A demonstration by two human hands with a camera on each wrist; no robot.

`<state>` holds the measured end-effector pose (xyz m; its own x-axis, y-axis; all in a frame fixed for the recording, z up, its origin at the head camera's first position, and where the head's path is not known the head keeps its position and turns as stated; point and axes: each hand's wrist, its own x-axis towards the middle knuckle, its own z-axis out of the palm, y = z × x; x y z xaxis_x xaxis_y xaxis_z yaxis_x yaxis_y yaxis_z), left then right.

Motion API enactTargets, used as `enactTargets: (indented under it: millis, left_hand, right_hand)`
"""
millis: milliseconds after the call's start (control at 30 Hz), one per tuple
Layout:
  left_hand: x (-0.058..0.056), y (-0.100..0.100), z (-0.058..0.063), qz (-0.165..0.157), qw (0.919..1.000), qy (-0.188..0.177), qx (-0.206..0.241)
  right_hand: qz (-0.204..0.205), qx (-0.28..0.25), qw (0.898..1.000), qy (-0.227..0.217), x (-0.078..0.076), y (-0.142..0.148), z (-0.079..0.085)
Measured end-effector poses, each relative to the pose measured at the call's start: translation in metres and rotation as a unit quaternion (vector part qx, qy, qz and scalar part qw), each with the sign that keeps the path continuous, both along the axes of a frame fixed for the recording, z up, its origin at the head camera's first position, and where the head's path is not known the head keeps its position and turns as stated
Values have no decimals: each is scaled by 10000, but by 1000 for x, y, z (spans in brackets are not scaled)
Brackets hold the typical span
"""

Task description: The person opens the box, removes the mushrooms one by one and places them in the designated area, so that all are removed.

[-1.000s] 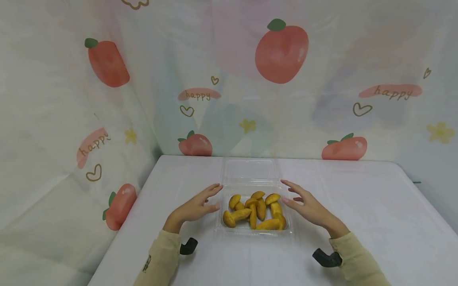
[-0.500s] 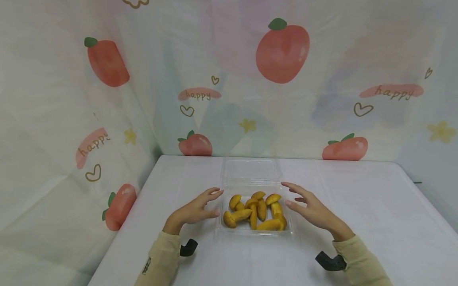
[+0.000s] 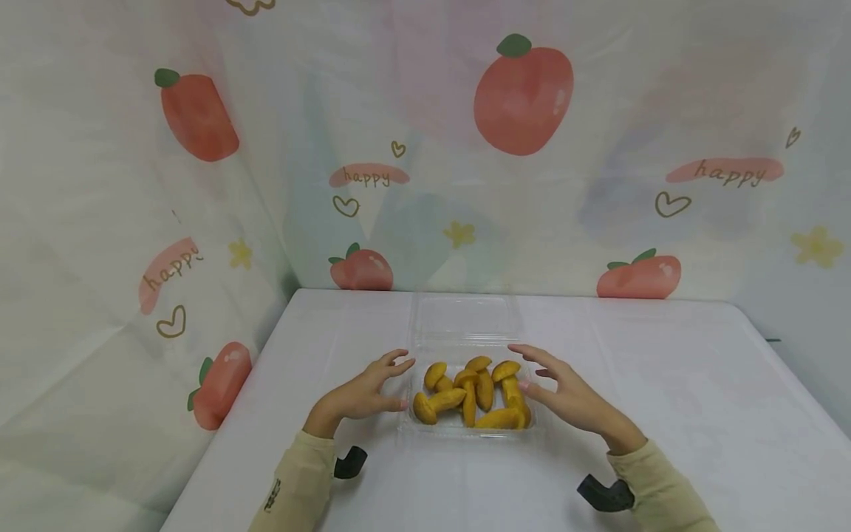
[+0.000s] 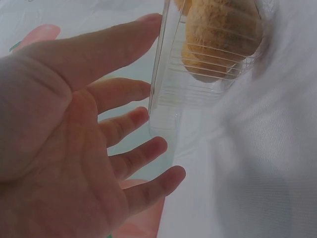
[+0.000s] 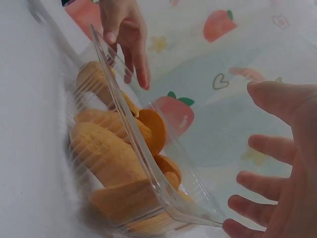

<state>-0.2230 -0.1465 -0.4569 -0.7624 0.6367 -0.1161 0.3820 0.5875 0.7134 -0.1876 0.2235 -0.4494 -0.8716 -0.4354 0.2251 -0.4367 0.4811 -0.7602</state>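
A clear plastic clamshell box (image 3: pixel 465 434) sits on the white table, its transparent lid (image 3: pixel 465 316) folded back toward the far wall. Inside lie several yellow-brown mushrooms (image 3: pixel 440 403), also seen through the ribbed wall in the right wrist view as mushrooms (image 5: pixel 106 153). At the box's left side is my left hand (image 3: pixel 362 390), fingers spread, thumb and fingertips at the rim (image 4: pixel 157 64); whether they touch it I cannot tell. My right hand (image 3: pixel 575 395) hovers by the right side, its fingertips over the box's right edge. Neither hand holds anything.
Dark curved pieces (image 3: pixel 351 462) stick out by both sleeves, close above the table. The white tabletop (image 3: pixel 665 369) reaches back to a fruit-printed backdrop (image 3: pixel 525 103), which also runs along the left side.
My right hand has drifted a little left, over the box's right edge, and slightly nearer me. My left fingers have spread and dropped slightly. Box and mushrooms have stayed put.
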Motion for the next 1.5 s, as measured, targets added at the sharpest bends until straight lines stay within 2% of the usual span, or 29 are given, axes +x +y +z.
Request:
enactTargets:
  millis: [267,400,733,833,967,1233,1333,1500]
  left_hand:
    - [0,0,-1,14,10000,21,-24]
    - [-1,0,-1,21,10000,39,-23]
    - [0,0,-2,73,10000,-40,-23]
    - [0,0,-2,83,10000,-4,-14]
    - [-1,0,-2,47,10000,49,-5]
    - [-1,1,-3,27,10000,89,-23]
    - [-1,1,-2,39,10000,89,-23]
    - [0,2,-2,57,10000,47,-5]
  right_hand:
    - [-8,-129,9999,-25,3,-11,-6]
    - [74,-172,9998,-104,5,-19,-9]
    - [303,-38,9995,27,10,-37,-20]
    - [284,183,9992,219,11,-42,-23]
    - [245,542,9958,690,11,-48,-26]
    - [208,1345,9808,1396,13,-55,-32]
    - [212,1588,9762,1462,14,-55,-33]
    - [214,2024,9706,1288,18,-56,-34]
